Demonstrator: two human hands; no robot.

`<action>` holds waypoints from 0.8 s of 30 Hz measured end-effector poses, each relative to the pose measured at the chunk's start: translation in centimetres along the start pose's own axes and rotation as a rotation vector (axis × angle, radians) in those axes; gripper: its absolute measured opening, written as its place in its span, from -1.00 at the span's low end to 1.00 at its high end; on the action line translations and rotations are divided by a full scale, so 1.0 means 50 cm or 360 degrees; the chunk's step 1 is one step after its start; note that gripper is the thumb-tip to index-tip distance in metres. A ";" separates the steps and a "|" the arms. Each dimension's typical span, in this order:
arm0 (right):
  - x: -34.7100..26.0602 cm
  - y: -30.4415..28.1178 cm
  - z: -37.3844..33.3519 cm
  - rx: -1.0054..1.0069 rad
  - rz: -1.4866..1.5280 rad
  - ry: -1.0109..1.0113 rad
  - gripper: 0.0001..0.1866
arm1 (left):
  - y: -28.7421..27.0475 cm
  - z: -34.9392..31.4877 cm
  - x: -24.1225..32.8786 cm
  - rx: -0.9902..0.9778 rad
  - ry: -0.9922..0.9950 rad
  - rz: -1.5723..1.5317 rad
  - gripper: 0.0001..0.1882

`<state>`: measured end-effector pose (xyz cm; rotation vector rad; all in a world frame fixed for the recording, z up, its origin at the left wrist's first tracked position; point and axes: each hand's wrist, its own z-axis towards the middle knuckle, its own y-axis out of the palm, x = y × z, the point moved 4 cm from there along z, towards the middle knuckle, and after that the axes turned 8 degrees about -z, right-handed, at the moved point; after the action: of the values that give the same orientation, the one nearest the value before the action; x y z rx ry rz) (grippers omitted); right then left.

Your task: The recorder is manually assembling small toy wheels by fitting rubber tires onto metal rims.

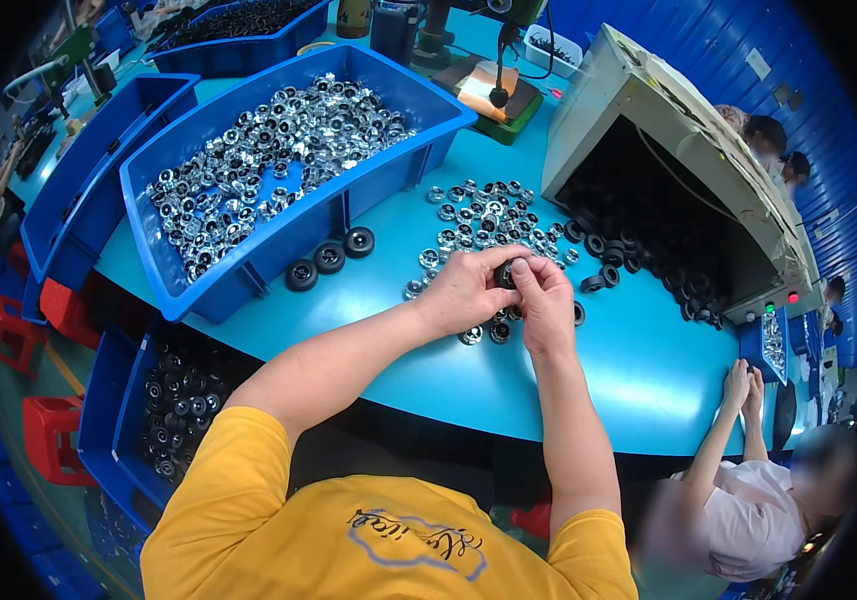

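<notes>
Holds one small black wheel up over the near side of the loose silver hubs, pinched between both hands. Grips narrowly from one side with the left hand, and presses from the other with the thumb and bent fingers of the right hand. Cannot tell, behind the fingers, about any hub seated inside, so best judged as a piece in mid-work.

Most likely done already: three dark wheels in a row on the bench, just beside the large blue bin, and a good pile of dark wheels with shiny centres in the lower blue bin below the bench edge.

Clearly left: the many bare hubs spread in front of the hands, plus a far bigger stock of silver hubs covering much of the large bin. Also left: a deep heap of black tyres, spilling from the open mouth of the pale box toward the hubs. Looks, on balance, well under way but far from finished, with plenty of both parts within easy reach
</notes>
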<state>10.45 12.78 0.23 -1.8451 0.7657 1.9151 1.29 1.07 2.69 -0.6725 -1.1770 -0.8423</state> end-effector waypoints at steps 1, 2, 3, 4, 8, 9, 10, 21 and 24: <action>0.001 0.003 -0.001 0.0054 -0.0074 -0.0048 -0.80 | 0.003 -0.002 -0.001 0.0041 0.0022 0.0015 -0.45; 0.000 0.008 -0.002 0.0108 -0.0149 -0.0096 -0.80 | 0.007 -0.005 0.000 0.0109 0.0104 0.0105 -0.45; 0.002 0.009 -0.002 0.0118 -0.0147 -0.0097 -0.80 | 0.013 -0.010 0.001 0.0173 0.0184 0.0198 -0.45; 0.005 0.011 -0.001 0.0127 -0.0145 -0.0098 -0.80 | 0.015 -0.015 0.002 0.0235 0.0264 0.0292 -0.45; 0.012 -0.002 0.006 -0.0069 0.0232 0.0144 -0.75 | 0.020 -0.013 0.022 0.0082 0.0173 0.0475 -0.44; 0.005 -0.004 0.006 -0.0094 0.0293 0.0137 -0.73 | 0.016 -0.007 0.016 0.0009 0.0145 0.0125 -0.45; -0.002 -0.003 0.006 -0.0118 0.0359 0.0130 -0.71 | 0.013 0.002 0.007 -0.0065 0.0118 -0.0225 -0.46; -0.037 0.011 -0.003 -0.0213 0.0169 0.0008 -0.69 | -0.019 0.007 0.016 -0.0090 -0.0264 -0.0621 -0.76; -0.026 0.018 -0.013 -0.0048 -0.0093 -0.0064 -0.71 | -0.018 0.007 0.011 0.0071 -0.0137 -0.0540 -0.77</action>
<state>10.52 11.80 1.66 -1.8203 0.6660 1.9312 0.46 0.77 3.35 -0.4819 -1.4075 -1.0753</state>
